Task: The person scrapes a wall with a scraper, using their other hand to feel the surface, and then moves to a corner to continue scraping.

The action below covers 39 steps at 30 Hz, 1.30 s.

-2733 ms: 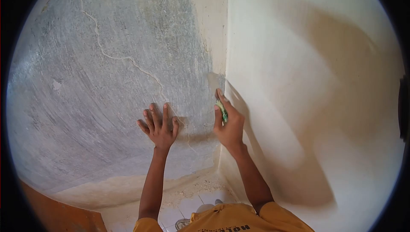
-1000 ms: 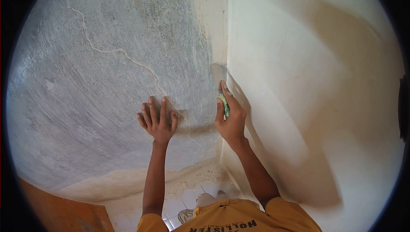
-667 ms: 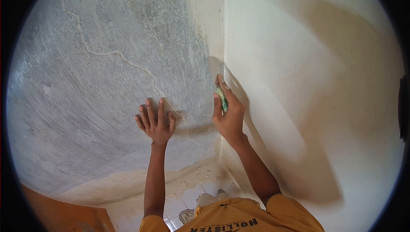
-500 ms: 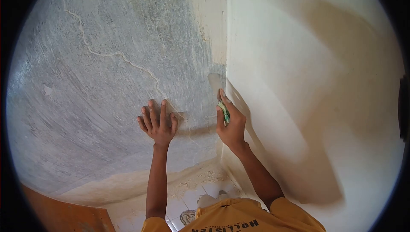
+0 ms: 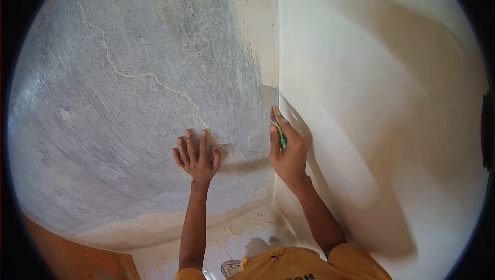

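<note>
My left hand [image 5: 198,161] lies with its fingers spread against the grey, worn wall [image 5: 149,120], beside a thin pale crack line [image 5: 170,90]. My right hand [image 5: 290,151] is closed around a small green and whitish object [image 5: 282,136], held against the wall close to the corner. Fingers and thumb cover most of that object, so its kind cannot be made out.
A smooth off-white wall [image 5: 350,99] meets the grey one at the corner on the right. Crumbled bits [image 5: 258,219] lie at the wall's foot, above the white tiled floor [image 5: 219,257]. An orange-brown panel [image 5: 77,257] stands at lower left.
The whole view has shifted, so the wall sits a little lower and farther right. Against the wall, my right hand has moved slightly up along the corner; my left hand stays in place.
</note>
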{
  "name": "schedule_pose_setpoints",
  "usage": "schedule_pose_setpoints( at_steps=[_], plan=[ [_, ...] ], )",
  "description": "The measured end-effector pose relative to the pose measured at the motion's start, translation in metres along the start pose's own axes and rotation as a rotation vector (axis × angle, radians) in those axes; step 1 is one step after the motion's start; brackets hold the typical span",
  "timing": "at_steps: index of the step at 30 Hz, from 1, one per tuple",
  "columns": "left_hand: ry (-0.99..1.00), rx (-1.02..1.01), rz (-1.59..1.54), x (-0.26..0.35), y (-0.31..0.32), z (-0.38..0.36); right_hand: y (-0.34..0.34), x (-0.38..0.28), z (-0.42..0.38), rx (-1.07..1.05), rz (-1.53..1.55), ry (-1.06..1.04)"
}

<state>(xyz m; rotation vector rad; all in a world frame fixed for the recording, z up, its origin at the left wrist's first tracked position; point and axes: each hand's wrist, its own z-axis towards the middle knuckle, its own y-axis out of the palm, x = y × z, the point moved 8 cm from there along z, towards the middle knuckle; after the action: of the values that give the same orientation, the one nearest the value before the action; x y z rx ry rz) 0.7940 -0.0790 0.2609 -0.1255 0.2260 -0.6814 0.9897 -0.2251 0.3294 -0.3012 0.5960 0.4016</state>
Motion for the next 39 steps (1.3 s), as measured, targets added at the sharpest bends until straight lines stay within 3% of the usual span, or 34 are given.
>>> schedule_pose_setpoints(
  at_steps=[6,10,16,20,26,39],
  plan=[
    [-0.001,-0.001,0.004,0.001,0.001,0.000,0.003,0.021,-0.027,-0.006,-0.050,-0.020],
    [0.020,0.006,0.024,0.002,0.000,-0.004,-0.006,0.005,0.001,-0.045,-0.073,0.030],
    [0.009,0.002,0.028,0.002,0.001,-0.004,-0.005,0.018,-0.019,0.025,0.014,-0.091],
    [0.015,-0.010,0.026,0.002,-0.001,-0.003,-0.004,0.012,-0.003,-0.009,0.007,0.013],
    [0.010,-0.008,0.038,0.000,0.002,-0.002,0.002,0.025,-0.026,-0.010,0.013,0.008],
    [0.017,-0.018,0.056,0.004,-0.001,-0.003,-0.009,0.020,0.000,0.019,0.068,0.048]
  ],
)
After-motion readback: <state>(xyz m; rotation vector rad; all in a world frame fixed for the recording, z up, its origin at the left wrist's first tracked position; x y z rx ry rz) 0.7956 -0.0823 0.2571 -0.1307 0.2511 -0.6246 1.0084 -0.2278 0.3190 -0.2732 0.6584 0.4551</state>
